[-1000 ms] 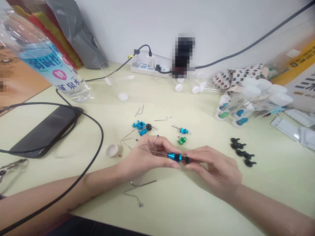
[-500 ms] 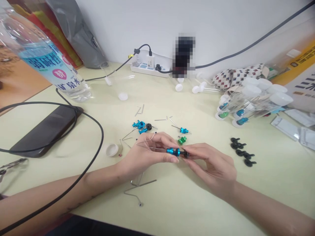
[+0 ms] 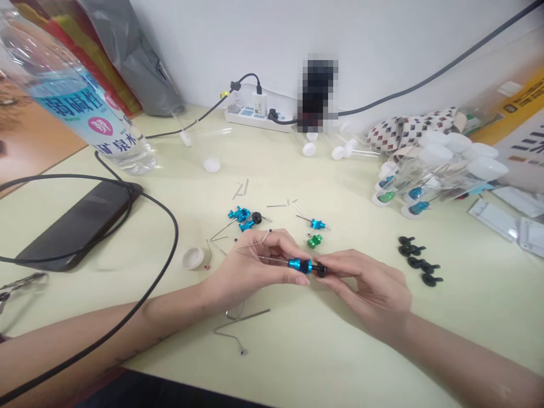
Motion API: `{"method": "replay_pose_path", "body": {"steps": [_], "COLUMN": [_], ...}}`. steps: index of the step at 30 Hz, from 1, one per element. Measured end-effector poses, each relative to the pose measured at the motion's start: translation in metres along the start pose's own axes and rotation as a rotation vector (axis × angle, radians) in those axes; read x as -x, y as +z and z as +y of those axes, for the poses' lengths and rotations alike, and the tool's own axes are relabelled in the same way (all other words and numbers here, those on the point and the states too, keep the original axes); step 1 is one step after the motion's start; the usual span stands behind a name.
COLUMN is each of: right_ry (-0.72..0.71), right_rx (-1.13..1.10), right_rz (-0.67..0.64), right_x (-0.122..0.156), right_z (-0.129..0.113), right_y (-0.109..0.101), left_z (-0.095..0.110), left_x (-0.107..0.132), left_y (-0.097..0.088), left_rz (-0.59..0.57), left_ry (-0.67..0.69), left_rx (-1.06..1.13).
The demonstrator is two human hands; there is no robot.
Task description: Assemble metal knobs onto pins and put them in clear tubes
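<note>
My left hand [image 3: 266, 260] is closed, its thumb and fingers pinching a blue metal fitting [image 3: 294, 264] with a thin bent wire [image 3: 255, 255] running back over the hand. A black thumbscrew [image 3: 322, 269] joins the fitting's right end, its shaft partly showing. My right hand [image 3: 365, 283] pinches the head of this thumbscrew between thumb and fingers. Just beyond my hands lie a green fitting [image 3: 314, 241] and another blue fitting [image 3: 317, 224] with a wire through it. More blue fittings [image 3: 240, 214] and a black knob [image 3: 256, 217] are grouped behind my left hand.
Several black thumbscrews [image 3: 419, 263] lie to the right. Capped clear tubes [image 3: 442, 170] holding fittings stand behind them. Bent wires [image 3: 238, 334], a white cap [image 3: 193, 258], a phone [image 3: 80, 226], a water bottle [image 3: 89, 113] and a looping black cable [image 3: 176, 226] occupy the left side.
Both hands stay almost in place, with the right hand shifted very slightly right and down. The thumbscrew's head appears turned a little; the hold on both parts is the same.
</note>
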State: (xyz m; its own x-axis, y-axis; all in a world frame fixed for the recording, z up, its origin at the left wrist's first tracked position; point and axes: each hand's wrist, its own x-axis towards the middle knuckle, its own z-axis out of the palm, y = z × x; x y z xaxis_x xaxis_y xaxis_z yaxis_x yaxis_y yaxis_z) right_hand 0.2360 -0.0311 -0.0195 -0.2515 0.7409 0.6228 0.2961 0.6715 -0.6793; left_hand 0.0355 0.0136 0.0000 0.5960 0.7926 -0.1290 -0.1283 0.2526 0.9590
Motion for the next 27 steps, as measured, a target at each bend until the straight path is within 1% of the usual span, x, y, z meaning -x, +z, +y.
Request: {"method": "replay_pose_path", "body": {"steps": [6, 14, 27], "right_ry": [-0.007, -0.001, 0.02], "right_rx": [-0.001, 0.011, 0.015], "right_rz": [0.011, -0.012, -0.035], "right_x": [0.0007, 0.0004, -0.0011], "right_z": [-0.0002, 0.0006, -0.0006], "right_y": [-0.0005, -0.0017, -0.0022], "left_z": [-0.0016, -0.0006, 0.0002], "left_x": [-0.0001, 0.0, 0.0007], "left_y": [-0.0019, -0.0017, -0.0005], "left_rz": [-0.019, -0.032, 0.003], "left_ry": [0.033, 0.053, 0.008], "left_rx": [-0.038, -0.053, -0.052]}}
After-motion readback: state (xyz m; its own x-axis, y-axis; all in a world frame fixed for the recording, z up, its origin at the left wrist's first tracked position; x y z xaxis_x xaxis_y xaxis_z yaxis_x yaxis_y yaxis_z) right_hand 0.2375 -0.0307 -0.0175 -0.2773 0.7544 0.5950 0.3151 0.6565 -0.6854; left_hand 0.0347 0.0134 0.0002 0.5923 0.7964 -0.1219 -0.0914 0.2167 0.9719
